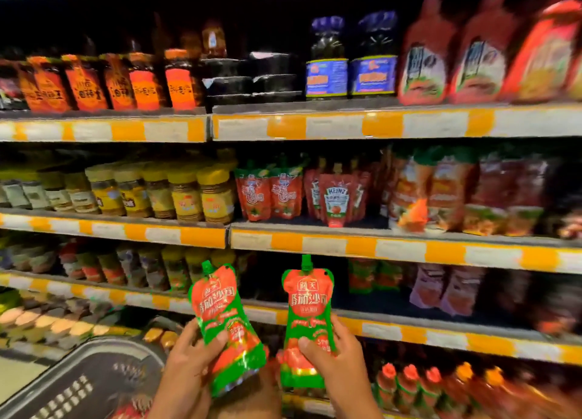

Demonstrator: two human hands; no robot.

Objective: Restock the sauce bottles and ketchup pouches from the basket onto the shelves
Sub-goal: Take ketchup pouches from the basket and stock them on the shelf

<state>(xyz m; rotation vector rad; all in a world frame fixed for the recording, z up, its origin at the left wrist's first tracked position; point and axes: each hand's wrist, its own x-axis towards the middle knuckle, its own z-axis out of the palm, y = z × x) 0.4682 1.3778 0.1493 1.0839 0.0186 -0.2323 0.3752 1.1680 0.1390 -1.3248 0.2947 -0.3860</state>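
1. Head view, why held so: two ketchup pouches raised side by side in front of the shelves, spouts up and printed faces outward, probably so that each can go onto a shelf upright and facing the aisle like the stock already there.
2. Left pouch tilted, green cap leaning away from the right one; right pouch close to upright. Both held by the lower half, which leaves the tops free to slide in first.
3. Matching red-and-green pouches standing on the shelf well above both hands, beside Heinz pouches; likely the destination, judged from the matching print.
4. Left hand: curled round the lower part of the left pouch, thumb pressed on the front, other fingers wrapped behind and mostly hidden. Closed in a firm pinch, not spread.
5. Right hand: same kind of grip on the right pouch, thumb across the front near the bottom, fingers round the far edge. Nothing else touched by either hand.
6. Hands near each other, the bottom corners of the pouches close together; touching or just apart, cannot tell.
7. Basket below and to the left of the left hand, dark mesh wall in view; something red at its near edge, too blurred to name.
8. Red-capped sauce bottles on the low shelf just right of the right hand.
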